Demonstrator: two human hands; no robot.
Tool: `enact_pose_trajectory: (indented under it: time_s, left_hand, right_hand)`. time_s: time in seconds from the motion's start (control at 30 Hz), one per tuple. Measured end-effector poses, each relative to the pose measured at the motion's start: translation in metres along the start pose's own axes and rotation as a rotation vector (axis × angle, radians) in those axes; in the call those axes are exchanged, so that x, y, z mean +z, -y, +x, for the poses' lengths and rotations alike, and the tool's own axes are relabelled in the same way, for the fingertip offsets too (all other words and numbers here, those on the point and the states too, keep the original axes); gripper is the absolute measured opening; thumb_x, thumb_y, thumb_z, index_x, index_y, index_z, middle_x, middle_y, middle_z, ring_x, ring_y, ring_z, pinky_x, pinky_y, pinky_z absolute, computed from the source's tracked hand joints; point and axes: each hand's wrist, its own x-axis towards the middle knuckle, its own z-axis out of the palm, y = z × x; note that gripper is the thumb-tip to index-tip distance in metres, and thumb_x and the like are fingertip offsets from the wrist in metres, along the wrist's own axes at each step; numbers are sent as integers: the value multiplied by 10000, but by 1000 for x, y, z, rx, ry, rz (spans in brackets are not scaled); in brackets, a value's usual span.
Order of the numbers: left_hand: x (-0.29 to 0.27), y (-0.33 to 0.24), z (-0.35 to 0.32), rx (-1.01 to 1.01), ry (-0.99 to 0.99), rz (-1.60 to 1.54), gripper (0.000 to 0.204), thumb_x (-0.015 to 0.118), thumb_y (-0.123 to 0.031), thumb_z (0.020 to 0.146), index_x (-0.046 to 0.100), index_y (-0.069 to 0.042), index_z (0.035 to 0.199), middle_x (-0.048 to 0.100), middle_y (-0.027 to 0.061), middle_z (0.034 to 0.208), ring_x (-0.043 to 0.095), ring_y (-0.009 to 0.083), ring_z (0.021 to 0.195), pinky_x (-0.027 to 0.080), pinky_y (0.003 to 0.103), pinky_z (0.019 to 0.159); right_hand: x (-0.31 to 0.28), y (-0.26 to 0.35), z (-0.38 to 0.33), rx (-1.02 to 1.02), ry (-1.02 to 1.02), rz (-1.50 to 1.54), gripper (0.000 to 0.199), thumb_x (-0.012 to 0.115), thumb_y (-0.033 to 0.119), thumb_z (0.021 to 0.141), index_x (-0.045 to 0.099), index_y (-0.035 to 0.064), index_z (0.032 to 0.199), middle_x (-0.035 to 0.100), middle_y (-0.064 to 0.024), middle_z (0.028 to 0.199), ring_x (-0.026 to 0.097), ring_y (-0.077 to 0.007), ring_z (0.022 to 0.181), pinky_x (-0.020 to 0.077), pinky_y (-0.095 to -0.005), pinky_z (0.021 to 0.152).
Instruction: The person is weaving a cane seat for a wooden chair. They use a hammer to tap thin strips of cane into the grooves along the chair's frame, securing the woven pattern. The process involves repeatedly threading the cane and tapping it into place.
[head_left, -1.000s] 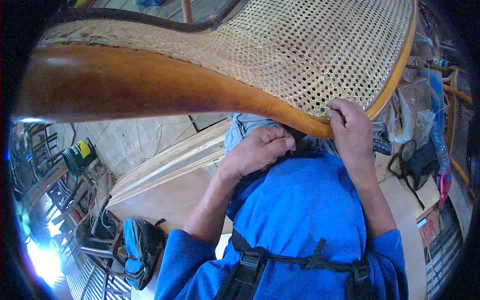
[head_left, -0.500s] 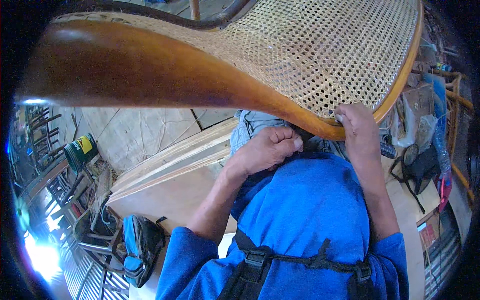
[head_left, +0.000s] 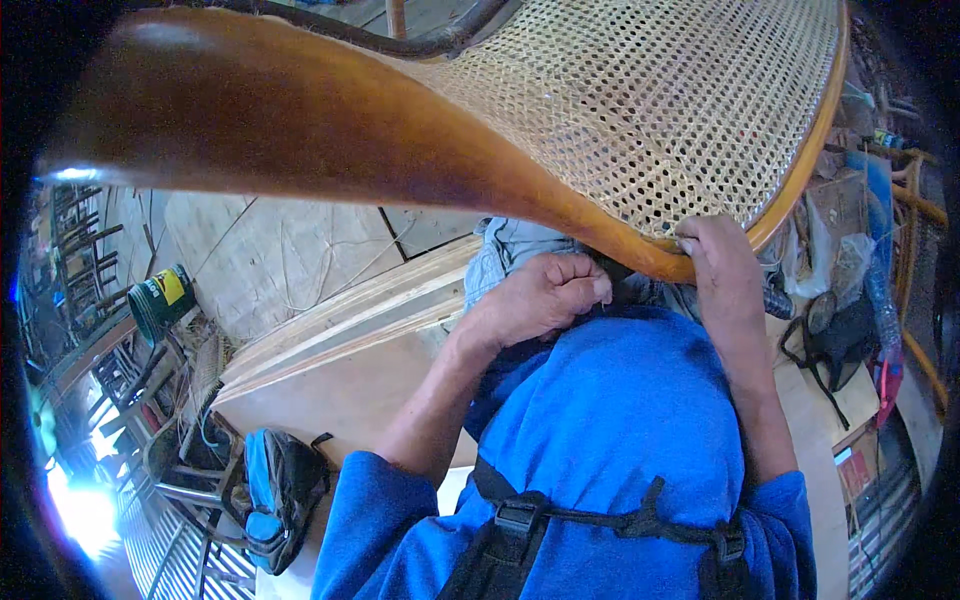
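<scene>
Wooden frame (head_left: 300,120) near right hand (head_left: 728,270), higher at left than before

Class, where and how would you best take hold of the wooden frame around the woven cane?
Probably by the wooden frame's right-hand rim, coming from its outer right side: there it looks slim enough to wrap a hand around, whereas its left part is broad, smooth and rounded.

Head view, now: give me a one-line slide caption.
Right hand at the edge of cane webbing in a curved, glossy wooden frame, left hand curled nearby.
</scene>
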Motion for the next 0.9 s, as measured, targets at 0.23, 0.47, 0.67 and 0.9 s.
enact_pose_trajectory:
  time_s: [0.23,0.47,0.67,0.9]
  left_hand:
    - [-3,4,2,36,15,37,213,537,-281,884,594,-83,829,433,-74,566,368,37,457,291,207,393]
    - [-2,-1,-1,2,12,46,214,532,-279,890,592,-83,830,439,-73,577,370,33,467,289,202,398]
    - [-1,-4,-3,-4,25,32,242,526,-320,897,588,-90,848,431,-79,593,353,25,464,274,190,396]
    - [-4,1,0,-20,28,-2,226,523,-302,898,575,-94,823,420,-75,571,359,35,453,287,200,394]
  right_hand:
    - [7,-4,-5,-12,-65,-15,134,529,19,779,560,17,909,557,-154,849,542,-324,835,438,-412,745]
    - [9,-2,-6,-16,-82,-47,125,526,24,778,559,19,899,555,-157,832,538,-329,818,437,-415,732]
    - [0,-1,2,27,20,40,70,511,39,797,561,11,837,547,-179,803,540,-342,785,433,-426,706]
    - [-11,-11,23,-18,220,-9,56,523,35,793,561,-2,812,551,-168,765,559,-338,753,439,-396,684]
